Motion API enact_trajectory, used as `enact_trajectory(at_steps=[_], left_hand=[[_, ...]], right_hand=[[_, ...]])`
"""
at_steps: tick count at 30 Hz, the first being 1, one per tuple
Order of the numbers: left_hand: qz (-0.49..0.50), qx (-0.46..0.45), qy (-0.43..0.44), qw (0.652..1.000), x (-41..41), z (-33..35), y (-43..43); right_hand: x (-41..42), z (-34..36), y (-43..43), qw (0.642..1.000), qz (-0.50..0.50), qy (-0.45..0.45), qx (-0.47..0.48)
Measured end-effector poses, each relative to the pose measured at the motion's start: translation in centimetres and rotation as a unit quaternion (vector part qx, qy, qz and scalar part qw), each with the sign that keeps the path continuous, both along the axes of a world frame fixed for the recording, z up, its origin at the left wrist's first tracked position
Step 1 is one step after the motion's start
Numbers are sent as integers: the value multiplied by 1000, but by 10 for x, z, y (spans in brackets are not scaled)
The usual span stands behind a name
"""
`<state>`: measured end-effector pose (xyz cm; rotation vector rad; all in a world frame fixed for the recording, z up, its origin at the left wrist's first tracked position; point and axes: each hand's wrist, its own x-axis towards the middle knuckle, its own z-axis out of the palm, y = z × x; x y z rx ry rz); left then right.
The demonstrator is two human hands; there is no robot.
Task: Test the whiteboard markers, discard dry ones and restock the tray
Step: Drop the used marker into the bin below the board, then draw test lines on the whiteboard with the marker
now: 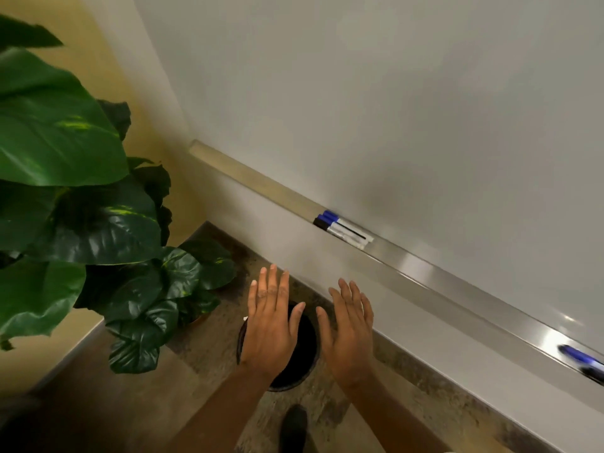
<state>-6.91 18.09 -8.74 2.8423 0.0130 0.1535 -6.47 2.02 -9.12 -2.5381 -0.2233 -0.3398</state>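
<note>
Both forearms are stretched forward from 6 o'clock. At their ends the left hand (271, 325) and the right hand (351, 335) are held flat, backs up, side by side but apart. On each hand the fingers are straight and only a little spread; nothing is held or pinched. Under them, on the floor, a black waste bin (307, 344) is seen, partly hidden by the left hand. Whether anything lies in it cannot be told.

A group of markers (343, 231) is lying in the tray (457, 289) under the whiteboard (392, 109). It is found at about 12 o'clock from the right hand and at about 1 o'clock from the left hand, well apart from both. Two blue caps and one black cap can be counted. The long axis of the markers follows the tray, from 10 o'clock to 4 o'clock, with the caps at the 10 o'clock end.

The right hand is judged to be the nearer one. A reach up and forward by it is probably called for, with the fingers closed across the barrels and not along them. A blurred blue marker (580, 359) lies in the same tray at 3 o'clock, at the edge of the view. No test stroke is seen on the whiteboard, so the task is judged to be near its beginning.
</note>
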Motion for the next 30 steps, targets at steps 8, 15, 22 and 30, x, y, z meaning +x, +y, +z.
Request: enact_trajectory(at_steps=[8,15,22,30], left_hand=[[-69,9,-22,997,6,56,-56],[-135,20,-49,989,14,88,-114],[-202,5,-57,978,13,107,-182],[-282,-3,-76,956,4,116,-264]], right_hand=[[-3,59,-53,999,-36,-28,-1],[-17,97,-112,995,-98,-23,-24],[-42,116,-183,986,-158,-27,-50],[-77,119,-260,969,-235,-33,-60]])
